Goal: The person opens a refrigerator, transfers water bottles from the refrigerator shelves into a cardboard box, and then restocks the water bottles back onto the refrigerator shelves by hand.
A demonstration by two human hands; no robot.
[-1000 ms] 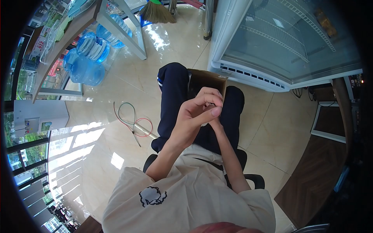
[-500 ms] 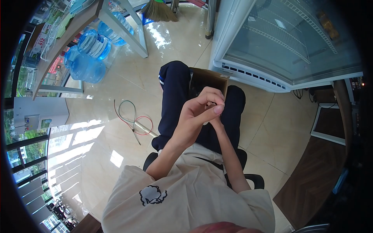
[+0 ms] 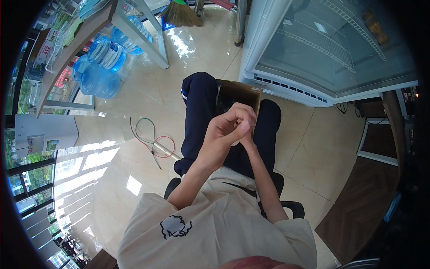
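Observation:
My left hand [image 3: 227,129] is closed in front of my lap, its fingers curled and its thumb bent toward them. Close against it and partly behind it is my right hand [image 3: 247,136], also closed as far as its fingers show. Whatever the two hands hold is too small or hidden to name. Just beyond them, between my knees, stands an open cardboard box [image 3: 244,89] with a dark inside; its contents cannot be made out.
Red and green cords [image 3: 154,140] lie on the floor to the left, by a pale rod [image 3: 169,152]. Blue water jugs [image 3: 104,84] stand beneath a table [image 3: 83,41] at upper left. A broom [image 3: 181,15] is at the top, a glass-door fridge [image 3: 291,87] at upper right.
My left thumb has shifted slightly back toward the curled fingers, and a little more of my right hand shows beside it. The hands remain together in the same place. The view has tilted slightly.

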